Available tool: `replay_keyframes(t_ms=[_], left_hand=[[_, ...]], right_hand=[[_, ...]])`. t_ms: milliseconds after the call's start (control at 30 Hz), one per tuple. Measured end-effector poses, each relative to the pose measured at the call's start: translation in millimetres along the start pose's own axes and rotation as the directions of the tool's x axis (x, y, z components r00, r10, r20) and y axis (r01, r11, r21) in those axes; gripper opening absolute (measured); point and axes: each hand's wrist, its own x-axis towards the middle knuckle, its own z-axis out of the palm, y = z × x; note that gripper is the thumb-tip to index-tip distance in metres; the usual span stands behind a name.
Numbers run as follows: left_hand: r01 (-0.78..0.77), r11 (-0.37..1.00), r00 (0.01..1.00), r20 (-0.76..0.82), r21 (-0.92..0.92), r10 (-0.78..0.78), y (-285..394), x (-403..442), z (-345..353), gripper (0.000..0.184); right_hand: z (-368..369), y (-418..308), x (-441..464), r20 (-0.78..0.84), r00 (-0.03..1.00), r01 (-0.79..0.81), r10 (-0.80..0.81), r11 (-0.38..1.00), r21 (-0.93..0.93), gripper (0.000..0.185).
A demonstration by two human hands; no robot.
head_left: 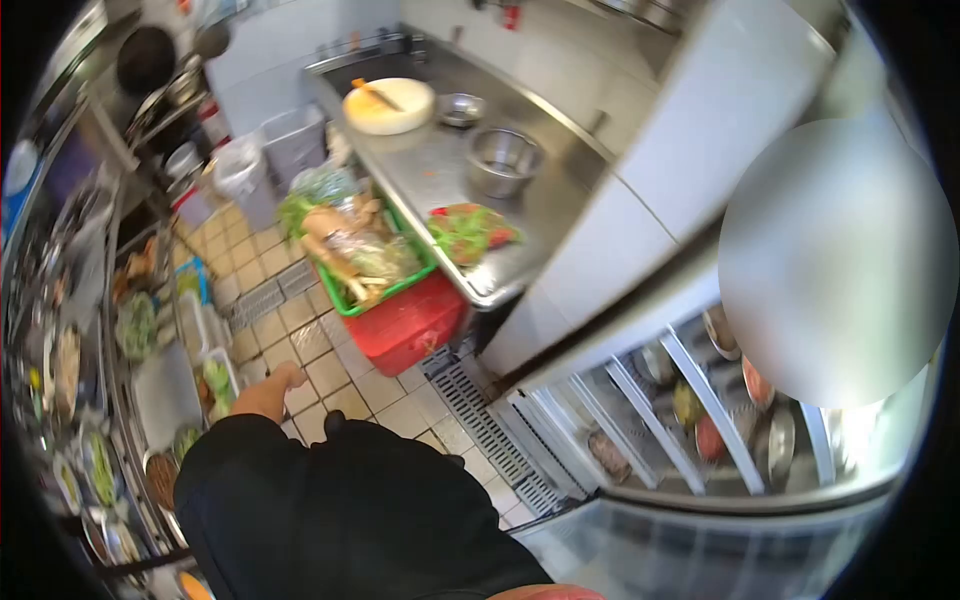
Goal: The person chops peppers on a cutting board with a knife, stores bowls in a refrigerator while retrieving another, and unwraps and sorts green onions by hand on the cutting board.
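My left hand [286, 378] hangs over the tiled floor, small and slightly blurred. Its fingers look loosely apart, and nothing shows in it. The nearest things are long containers of green vegetables [216, 376] at its left. At the bottom edge a strip of skin [550, 593] belongs to my right arm or hand; its fingers are hidden. Beside it stands an opened refrigerator [690, 505] with trays and bowls of food on its racks, among them a piece of reddish food [709, 438].
A steel counter [400, 165] holds a round white board [385, 118] with a knife, metal bowls [503, 160] and a leafy pile [468, 232]. A green crate [390, 292] of vegetables sits on a red box [410, 335]. Bins [241, 168] stand behind. Food trays line the left.
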Motion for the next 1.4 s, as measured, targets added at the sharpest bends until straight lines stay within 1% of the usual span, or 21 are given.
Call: replay_keyframes(t_ms=[100, 233, 300, 400, 500, 600, 667, 733, 833, 900, 967, 1033, 1067, 1100, 1167, 1233, 1267, 1300, 1333, 1367, 1400], left_hand=[[-0.084, 0.996, 0.995, 0.045, -0.005, 0.084, -31, 18, 20, 0.052], [-0.463, 0.885, 0.88, 0.146, 0.053, 0.452, -45, 33, 18, 0.047], [-0.547, 0.835, 0.835, -0.038, 0.059, 0.549, -57, 42, 4, 0.044], [-0.463, 0.851, 0.884, -0.194, -0.247, 0.425, -85, 58, -22, 0.041], [-0.485, 0.824, 0.867, -0.287, -0.294, 0.408, -134, 74, -33, 0.041], [-0.485, 0.855, 0.874, -0.083, -0.182, 0.478, -180, 83, -44, 0.041], [-0.376, 0.889, 0.903, 0.111, -0.262, 0.414, -191, 91, -69, 0.04], [-0.326, 0.872, 0.895, 0.177, -0.366, 0.409, -206, 117, -83, 0.039], [-0.474, 0.814, 0.867, -0.016, -0.335, 0.499, -207, 167, -129, 0.039], [-0.473, 0.805, 0.881, -0.177, -0.358, 0.438, -208, 195, -159, 0.037], [-0.467, 0.796, 0.882, -0.26, -0.385, 0.392, -218, 214, -195, 0.038], [-0.455, 0.789, 0.89, -0.249, -0.413, 0.383, -230, 213, -230, 0.041], [-0.405, 0.768, 0.914, -0.227, -0.495, 0.335, -239, 212, -242, 0.041], [-0.349, 0.743, 0.937, -0.199, -0.571, 0.287, -259, 211, -250, 0.041], [-0.237, 0.717, 0.971, -0.141, -0.656, 0.192, -308, 219, -255, 0.035], [-0.117, 0.729, 0.993, -0.085, -0.674, 0.08, -368, 241, -241, 0.027], [-0.056, 0.742, 0.998, -0.057, -0.667, 0.024, -401, 258, -232, 0.025], [0.005, 0.751, 0.999, -0.029, -0.66, -0.032, -430, 272, -226, 0.024], [0.069, 0.749, 0.996, 0.002, -0.659, -0.09, -454, 272, -221, 0.022], [0.088, 0.764, 0.996, 0.031, -0.64, -0.089, -470, 268, -219, 0.021], [0.097, 0.784, 0.995, 0.061, -0.613, -0.076, -485, 266, -216, 0.02]], right_hand=[[33, -8, -50, 0.014, 0.996, -0.086, 0.092, 0.967, -0.24, 0.038], [37, -43, -73, -0.166, 0.986, -0.05, -0.012, 0.929, -0.366, 0.035], [30, -61, -85, -0.307, 0.948, -0.051, -0.082, 0.915, -0.401, 0.034], [17, -79, -112, -0.505, 0.848, -0.099, -0.159, 0.89, -0.445, 0.032], [15, -82, -141, -0.622, 0.762, -0.167, -0.18, 0.874, -0.457, 0.031], [19, -81, -164, -0.68, 0.714, -0.233, -0.165, 0.86, -0.454, 0.03], [31, -81, -171, -0.673, 0.728, -0.266, -0.134, 0.848, -0.458, 0.029], [52, -86, -167, -0.622, 0.779, -0.288, -0.075, 0.839, -0.462, 0.028], [123, -120, -151, -0.43, 0.891, -0.328, 0.149, 0.865, -0.379, 0.023], [186, -150, -130, -0.236, 0.924, -0.366, 0.3, 0.874, -0.32, 0.019], [222, -159, -59, 0.105, 0.969, -0.064, 0.222, 0.642, -0.764, 0.017], [310, -214, -40, -0.032, 0.962, -0.225, 0.272, 0.719, -0.658, 0.015], [346, -245, -21, 0.147, 0.965, 0.098, 0.217, 0.221, -0.97, 0.018], [397, -287, -28, 0.392, 0.886, 0.427, 0.247, -0.107, -0.898, 0.017], [496, -345, -32, 0.338, 0.935, 0.308, 0.106, 0.231, -0.923, 0.02], [602, -418, -76, 0.388, 0.92, 0.372, 0.052, 0.191, -0.908, 0.027], [652, -455, -125, 0.49, 0.854, 0.511, -0.175, 0.104, -0.854, 0.035], [686, -471, -98, 0.653, 0.748, 0.597, -0.117, -0.31, -0.74, 0.041], [716, -476, -88, 0.617, 0.734, 0.607, -0.283, -0.134, -0.783, 0.046], [750, -490, -92, 0.63, 0.725, 0.646, -0.279, -0.042, -0.762, 0.052], [783, -512, -140, 0.488, 0.82, 0.532, -0.298, 0.085, -0.843, 0.059]])
